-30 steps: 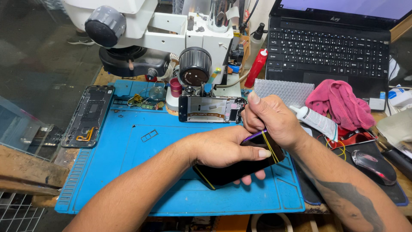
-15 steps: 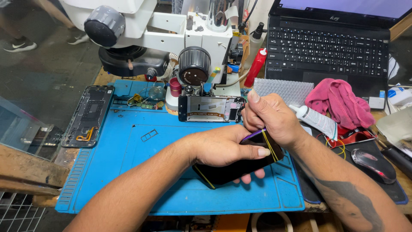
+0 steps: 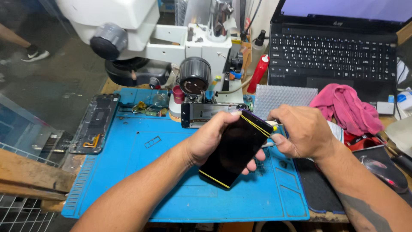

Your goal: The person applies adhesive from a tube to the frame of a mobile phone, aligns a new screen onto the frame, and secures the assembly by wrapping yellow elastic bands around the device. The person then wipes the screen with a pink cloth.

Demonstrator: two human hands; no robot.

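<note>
Holding a black smartphone (image 3: pixel 237 150) above the blue repair mat (image 3: pixel 128 172), I have my left hand (image 3: pixel 211 139) wrapped around its left edge, thumb on the top corner and fingertips curling out from beneath the right side. The phone tilts, its screen dark and facing up. Two yellow rubber bands cross it, one (image 3: pixel 254 123) near the top end and another (image 3: pixel 214 178) near the bottom corner. My right hand (image 3: pixel 302 133) sits just to the right of the phone's top end, fingers pinched on a small pale piece (image 3: pixel 271 125) at that corner; I cannot tell what the piece is. Behind the phone, on the mat's far edge, lies an opened metal phone frame (image 3: pixel 206 114) under the white microscope (image 3: pixel 150 30). Left of the mat rests a stripped phone housing (image 3: pixel 94 123). To the right of the phone lies a pink cloth (image 3: pixel 345 107), with a black laptop (image 3: pixel 339 47) behind it and a red squeeze bottle (image 3: pixel 259 72) beside the microscope.
</note>
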